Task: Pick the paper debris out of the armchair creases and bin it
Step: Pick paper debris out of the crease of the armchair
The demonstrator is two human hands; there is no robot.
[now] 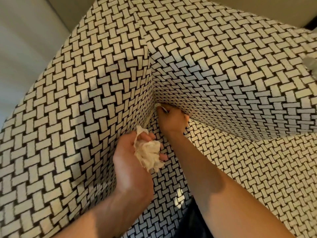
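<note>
The armchair (85,93) is covered in cream and black basket-weave fabric and fills the view. My left hand (130,157) is over the seat, palm up, fingers curled round a bunch of crumpled white paper (149,155). My right hand (171,119) reaches into the back corner crease where armrest, backrest and seat meet. Its fingertips pinch a small white paper scrap (161,107) at the mouth of the crease. The rest of that scrap is hidden in the crease.
The backrest cushion (240,83) bulges over the seat on the right. A pale wall or curtain (22,40) lies to the left behind the armrest. A dark garment (193,219) shows at the bottom edge. No bin is in view.
</note>
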